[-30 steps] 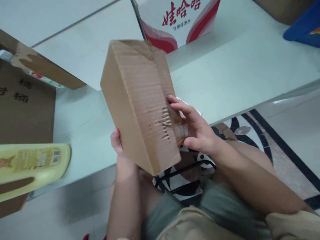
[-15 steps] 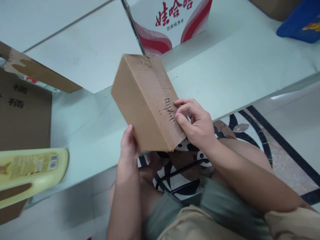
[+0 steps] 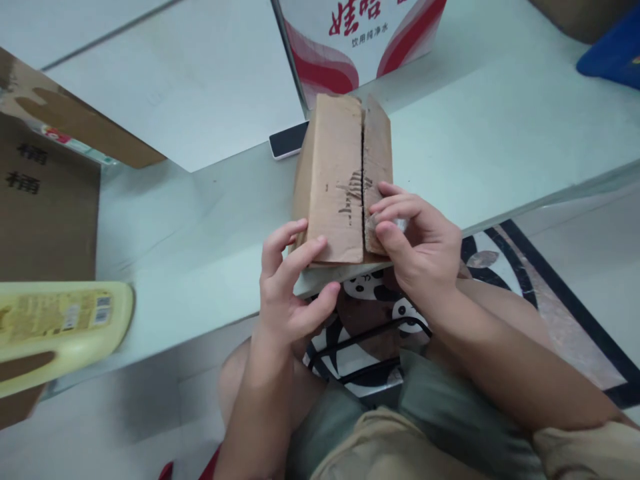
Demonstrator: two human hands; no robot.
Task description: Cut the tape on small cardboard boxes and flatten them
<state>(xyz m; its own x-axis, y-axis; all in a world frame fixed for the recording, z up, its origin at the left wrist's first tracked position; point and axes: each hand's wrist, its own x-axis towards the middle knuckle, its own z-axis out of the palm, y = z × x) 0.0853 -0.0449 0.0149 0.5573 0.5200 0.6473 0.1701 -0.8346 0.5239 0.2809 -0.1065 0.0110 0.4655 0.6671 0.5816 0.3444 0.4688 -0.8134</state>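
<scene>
A brown cardboard box (image 3: 337, 167) rests on the glass-topped table by its front edge, with dark handwritten marks on its top. A dark gap runs between its two top flaps, and the right flap (image 3: 379, 153) is slightly raised. My left hand (image 3: 293, 287) is open at the box's near left corner, its fingers spread and fingertips touching the cardboard. With thumb and fingers closed, my right hand (image 3: 420, 243) pinches a strip of clear tape (image 3: 372, 224) at the right flap's near end. Part of the tape is hidden behind the fingers.
Behind the box stand a white-and-red carton (image 3: 365, 47) and a dark-screened phone-like device (image 3: 289, 141). A yellow bottle (image 3: 65, 320) and a large cardboard box (image 3: 55, 220) are on the left. A blue object (image 3: 613, 50) lies far right. The table edge (image 3: 550, 193) is close to my knees.
The box has gone from tilted in my left hand to resting on the table, turned. Its top seam has parted. My left hand has loosened and spread; tape now shows at my right fingers.
</scene>
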